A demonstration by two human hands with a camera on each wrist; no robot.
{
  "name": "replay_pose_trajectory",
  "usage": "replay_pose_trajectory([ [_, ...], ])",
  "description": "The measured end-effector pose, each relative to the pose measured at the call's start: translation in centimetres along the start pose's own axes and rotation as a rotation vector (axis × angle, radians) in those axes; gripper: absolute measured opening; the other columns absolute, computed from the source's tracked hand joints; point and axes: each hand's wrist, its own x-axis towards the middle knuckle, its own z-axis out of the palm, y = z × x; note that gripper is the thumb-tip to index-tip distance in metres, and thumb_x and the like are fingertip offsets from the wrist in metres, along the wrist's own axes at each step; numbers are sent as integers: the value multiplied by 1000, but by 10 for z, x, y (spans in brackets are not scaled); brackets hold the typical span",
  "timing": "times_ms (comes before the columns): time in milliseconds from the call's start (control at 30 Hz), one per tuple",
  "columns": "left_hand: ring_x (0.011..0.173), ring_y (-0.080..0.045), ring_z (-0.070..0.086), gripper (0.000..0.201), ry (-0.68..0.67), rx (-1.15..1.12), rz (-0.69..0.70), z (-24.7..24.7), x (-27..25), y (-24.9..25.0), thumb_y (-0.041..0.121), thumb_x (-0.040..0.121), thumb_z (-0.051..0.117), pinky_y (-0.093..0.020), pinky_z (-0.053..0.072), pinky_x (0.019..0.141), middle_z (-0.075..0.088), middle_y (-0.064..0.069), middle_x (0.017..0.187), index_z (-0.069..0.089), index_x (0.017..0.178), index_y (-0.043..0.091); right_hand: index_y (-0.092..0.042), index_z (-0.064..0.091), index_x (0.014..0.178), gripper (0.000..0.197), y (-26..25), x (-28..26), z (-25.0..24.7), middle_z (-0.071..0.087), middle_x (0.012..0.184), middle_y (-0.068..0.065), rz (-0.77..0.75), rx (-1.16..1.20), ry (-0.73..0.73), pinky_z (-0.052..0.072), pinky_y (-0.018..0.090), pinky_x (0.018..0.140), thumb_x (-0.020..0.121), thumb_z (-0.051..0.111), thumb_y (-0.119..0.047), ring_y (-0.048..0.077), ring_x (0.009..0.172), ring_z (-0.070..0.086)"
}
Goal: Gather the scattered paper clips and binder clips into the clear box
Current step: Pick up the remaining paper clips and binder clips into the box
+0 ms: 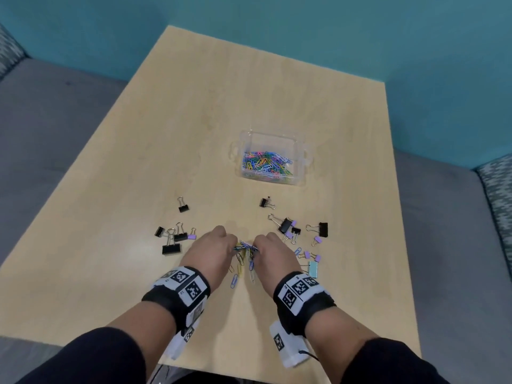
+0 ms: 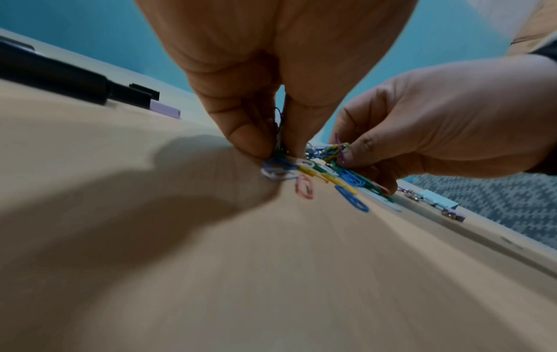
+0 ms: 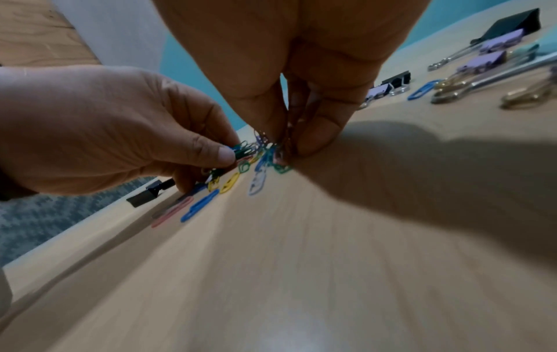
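The clear box [image 1: 299, 162] sits mid-table, holding several coloured paper clips. Near the front, my left hand [image 1: 231, 246] and right hand [image 1: 257, 248] meet over a small heap of coloured paper clips [image 1: 245, 249], and each pinches a bunch from it. The left wrist view shows my left hand [image 2: 278, 152] pinching clips [image 2: 280, 166] low over the wood, with loose ones [image 2: 351, 198] beside it. In the right wrist view my right hand [image 3: 285, 152] pinches clips [image 3: 265, 152] too. Black binder clips [image 1: 171, 239] lie at left, black and purple ones [image 1: 291, 227] at right.
The wooden table [image 1: 194, 120] has a near edge just under my wrists. A pale blue binder clip [image 1: 313, 268] and small purple ones [image 1: 315, 257] lie right of my right hand. Grey seating [image 1: 41, 120] and a teal wall [image 1: 360, 37] surround the table.
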Motion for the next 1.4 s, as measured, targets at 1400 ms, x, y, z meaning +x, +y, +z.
replay_pose_trajectory([
  [1400,90,-33,60,22,225,-112,-137,-85,112,-22,12,90,50,-37,47,80,60,-13,105,67,102,10,-14,64,116,32,27,62,-103,62,111,9,-18,119,112,48,37,85,90,47,-11,29,98,60],
])
